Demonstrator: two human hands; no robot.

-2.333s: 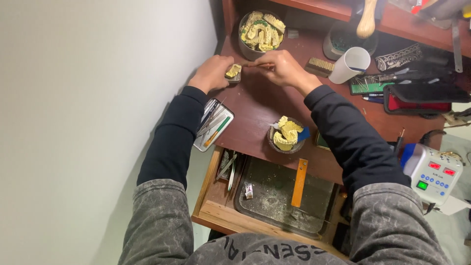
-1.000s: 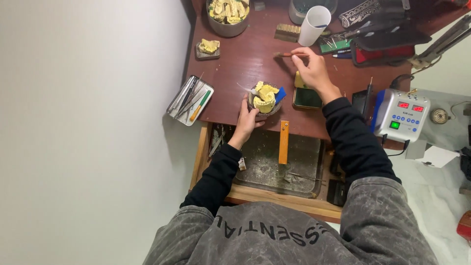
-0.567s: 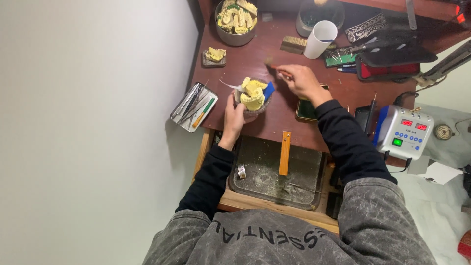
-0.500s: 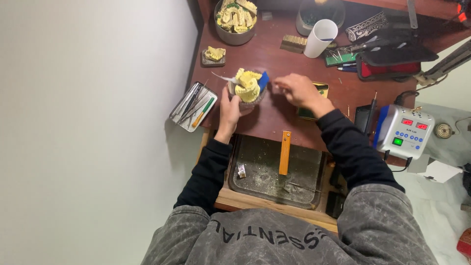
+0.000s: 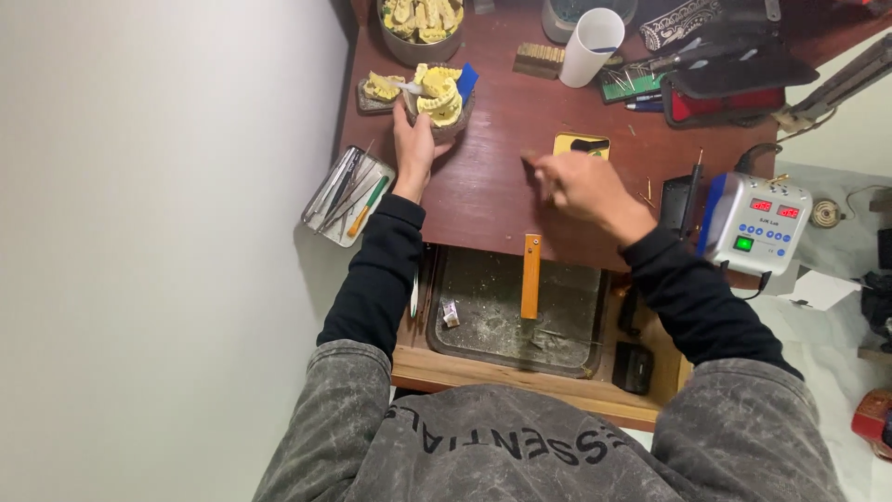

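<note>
My left hand (image 5: pixel 413 141) grips the near side of a small bowl (image 5: pixel 457 119) heaped with yellow dental casts (image 5: pixel 437 93), at the far left of the brown desk (image 5: pixel 492 200). The bowl stands right beside a single yellow cast (image 5: pixel 379 87) on a small pad. My right hand (image 5: pixel 578 183) hovers over the middle of the desk, its fingers closed on a thin tool (image 5: pixel 531 158) that points left. A small yellow plate (image 5: pixel 581 144) lies just beyond that hand.
A larger bowl of casts (image 5: pixel 420 23) and a white cup (image 5: pixel 592 46) stand at the back. A metal tray of instruments (image 5: pixel 346 195) overhangs the left edge. A grey control box (image 5: pixel 753 223) sits right. The open drawer (image 5: pixel 516 311) holds an orange-handled tool (image 5: pixel 531 276).
My left hand has slid the small bowl of casts from the desk's front to the far left, beside the single cast. My right hand has drawn back to the desk's middle.
</note>
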